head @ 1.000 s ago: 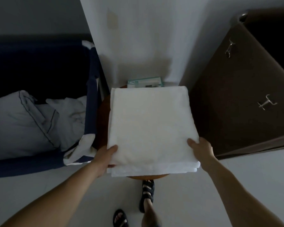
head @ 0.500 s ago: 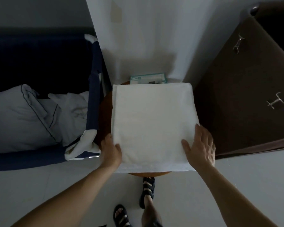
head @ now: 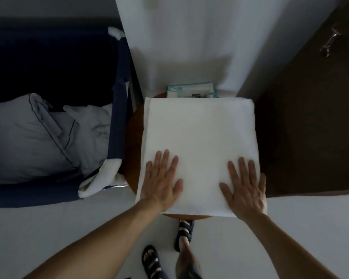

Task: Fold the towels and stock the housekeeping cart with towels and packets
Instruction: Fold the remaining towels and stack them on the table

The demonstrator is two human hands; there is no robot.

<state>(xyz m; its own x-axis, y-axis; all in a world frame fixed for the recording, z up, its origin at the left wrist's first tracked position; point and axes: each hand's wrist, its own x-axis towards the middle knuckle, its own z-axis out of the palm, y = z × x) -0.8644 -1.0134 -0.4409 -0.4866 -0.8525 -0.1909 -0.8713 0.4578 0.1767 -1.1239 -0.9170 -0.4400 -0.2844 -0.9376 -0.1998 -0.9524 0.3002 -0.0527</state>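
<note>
Both hands are flat, palms down, fingers straight and a little spread, not gripping anything. The left hand (head: 161, 182) presses on the near left part of the folded towel (head: 199, 129), and the right hand (head: 244, 186) presses on the near right part, its outer edge right at the towel's side.

So that's one white towel, folded into a rough square, with a couple of layers showing along its left edge. It sits on one round wooden table (head: 132, 141) and covers most of the top, so only the brown rim shows at the left and near side.

Just behind the towel, against the white wall, is one packet (head: 191, 90) with teal edging. It's partly hidden, so I can't tell whether there's more than one.

Left of the table is a dark blue fabric bin (head: 119, 109) holding one pillow (head: 24, 137) with dark piping plus some crumpled white linen, and one white cloth (head: 103, 180) hangs over its near corner. On the right is a dark brown cabinet (head: 302, 127) with one metal handle (head: 330, 43) in view. Down below are two dark strappy sandals, one (head: 184, 232) by the table's edge and the other (head: 151, 260) closer in.
</note>
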